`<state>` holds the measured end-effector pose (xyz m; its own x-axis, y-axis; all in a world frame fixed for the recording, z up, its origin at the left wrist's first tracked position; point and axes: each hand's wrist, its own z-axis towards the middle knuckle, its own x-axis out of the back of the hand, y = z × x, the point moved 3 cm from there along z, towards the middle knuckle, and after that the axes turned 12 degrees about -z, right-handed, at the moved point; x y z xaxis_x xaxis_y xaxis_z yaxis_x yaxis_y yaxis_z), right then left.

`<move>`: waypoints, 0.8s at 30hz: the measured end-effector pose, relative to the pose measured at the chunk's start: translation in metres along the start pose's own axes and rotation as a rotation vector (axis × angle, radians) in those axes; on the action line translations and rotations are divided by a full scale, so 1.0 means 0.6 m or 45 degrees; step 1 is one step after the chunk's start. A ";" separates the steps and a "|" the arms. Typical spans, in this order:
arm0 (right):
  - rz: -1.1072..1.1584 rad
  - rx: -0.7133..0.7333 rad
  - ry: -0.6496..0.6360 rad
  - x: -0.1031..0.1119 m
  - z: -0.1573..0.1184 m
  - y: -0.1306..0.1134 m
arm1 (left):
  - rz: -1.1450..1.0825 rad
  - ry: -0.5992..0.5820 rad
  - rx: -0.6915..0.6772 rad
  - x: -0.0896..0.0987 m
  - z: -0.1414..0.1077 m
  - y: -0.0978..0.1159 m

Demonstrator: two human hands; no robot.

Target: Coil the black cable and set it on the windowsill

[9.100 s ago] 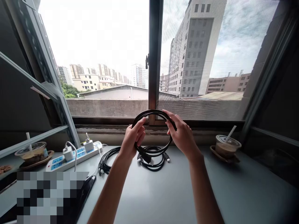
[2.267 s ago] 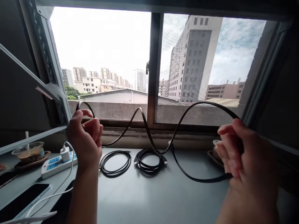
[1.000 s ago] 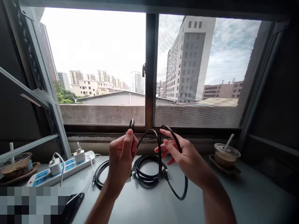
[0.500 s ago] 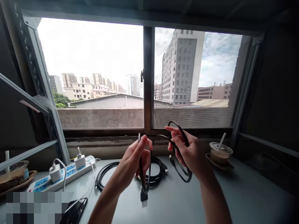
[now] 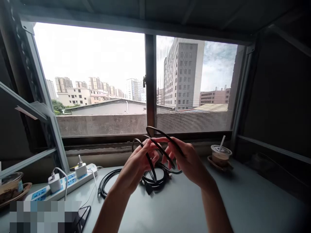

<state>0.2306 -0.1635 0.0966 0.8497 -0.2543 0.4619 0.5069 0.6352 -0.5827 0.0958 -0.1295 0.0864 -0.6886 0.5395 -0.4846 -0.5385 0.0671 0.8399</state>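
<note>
Holding a black cable (image 5: 159, 130) in loose loops, the two hands meet above the bench (image 5: 170, 210) in the head view. The left hand (image 5: 139, 161) is partly closed, its thumb and fingers pinching the loops. The right hand (image 5: 182, 155) is also partly curled, with the cable held between thumb and bent fingers. Where the hands meet, their fingertips are close together; whether they touch is hard to tell.

Near the bench's far right side, a clear plastic cup (image 5: 220, 160) contains a brown drink. It has a clear lid (image 5: 225, 151) with a pale straw (image 5: 222, 141) through it, and stands upright on a brown saucer (image 5: 229, 168). At the left edge, a second cup (image 5: 11, 191), partly cut off, contains a brown drink with darker patches; it rests on a brown dish (image 5: 27, 190).

A white power strip (image 5: 91, 169) carries two white plugs, the near plug (image 5: 54, 183) and the far plug (image 5: 80, 170). One coiled cable (image 5: 103, 181) lies left of centre, and another coil (image 5: 159, 186) lies behind the hands, partly hidden.
</note>
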 end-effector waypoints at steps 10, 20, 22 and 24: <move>0.492 -0.364 0.460 0.100 -0.010 0.064 | -0.142 0.389 -0.487 0.063 -0.006 0.076; 0.313 -0.330 -0.042 0.030 -0.006 0.029 | 0.755 -0.084 -0.154 0.023 -0.013 0.036; 0.273 -0.358 -0.223 0.002 -0.004 0.029 | 0.823 -0.121 -0.187 0.013 -0.001 0.021; 0.220 -0.368 -0.313 -0.014 -0.002 0.037 | 0.874 -0.161 -0.185 0.006 0.008 0.010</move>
<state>0.2349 -0.1479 0.0791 0.8835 0.0421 0.4665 0.4097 0.4137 -0.8131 0.0926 -0.1229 0.0907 -0.8387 0.5135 0.1816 -0.0688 -0.4307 0.8999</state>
